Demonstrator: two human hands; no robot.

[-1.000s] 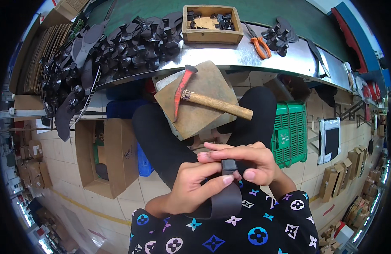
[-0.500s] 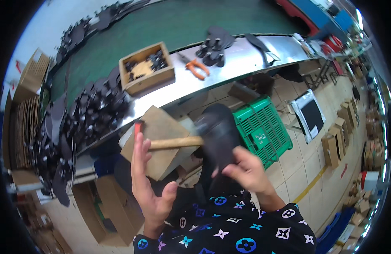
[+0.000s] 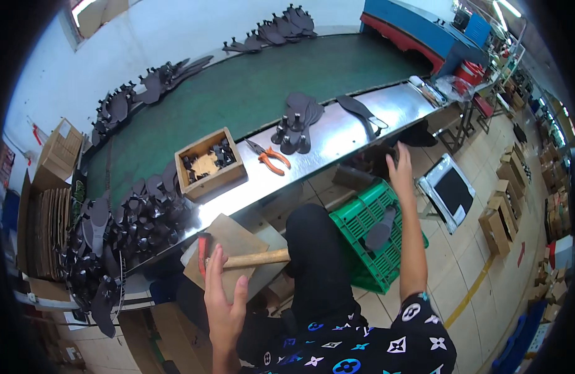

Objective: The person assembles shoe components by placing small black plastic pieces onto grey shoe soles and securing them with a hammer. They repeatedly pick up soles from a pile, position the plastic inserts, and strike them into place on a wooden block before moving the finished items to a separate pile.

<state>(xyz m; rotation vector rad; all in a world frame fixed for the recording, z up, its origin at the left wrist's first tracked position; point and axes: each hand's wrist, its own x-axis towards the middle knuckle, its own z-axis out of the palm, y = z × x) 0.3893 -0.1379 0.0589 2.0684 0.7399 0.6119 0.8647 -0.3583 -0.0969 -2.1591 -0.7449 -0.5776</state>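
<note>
My left hand (image 3: 223, 298) is raised with its fingers apart, empty, just in front of a hammer (image 3: 250, 258) with a red head and a wooden handle. The hammer lies on a wooden block (image 3: 228, 240) on my lap. My right hand (image 3: 400, 167) is stretched out to the right above a green plastic crate (image 3: 362, 218), fingers spread, holding nothing. A dark shoe sole (image 3: 381, 229) lies inside the crate below that hand.
A metal bench (image 3: 337, 140) carries a wooden box of small parts (image 3: 209, 163), orange-handled pliers (image 3: 272, 161) and dark soles (image 3: 297, 121). More soles are piled at the left (image 3: 132, 218). A green belt (image 3: 250, 93) runs behind. Cardboard boxes (image 3: 499, 218) stand on the floor.
Both hands held a dark sole on my lap. My right hand carried it to the right and let go; it now lies in the green crate. My left hand rose by the hammer.
</note>
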